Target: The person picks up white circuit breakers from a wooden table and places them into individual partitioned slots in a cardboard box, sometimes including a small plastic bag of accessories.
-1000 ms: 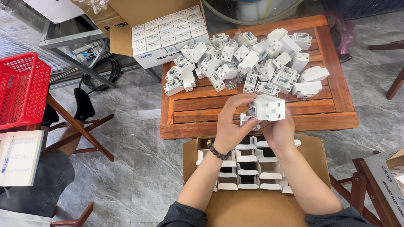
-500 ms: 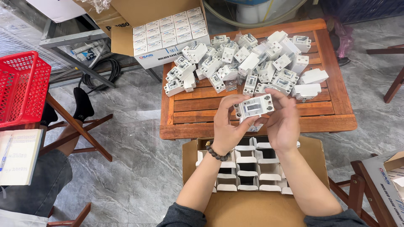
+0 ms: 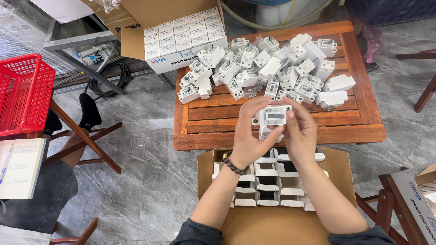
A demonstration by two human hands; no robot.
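White plastic breaker unit (image 3: 271, 116), boxy with a small dark window on its face, is held up in both hands above the near edge of the slatted wooden counter (image 3: 354, 127).

The left hand (image 3: 250, 136) pinches its left end between thumb and fingers, and the right hand (image 3: 299, 131) grips its right end the same way. Beyond the unit, farther back on the counter, lies a heap of similar white plastic units (image 3: 268, 68). Below the unit, nearer the person, an open brown cardboard carton (image 3: 338, 181) holds rows of white folded inserts (image 3: 268, 186). Left of the counter stands a red plastic basket (image 3: 22, 93).
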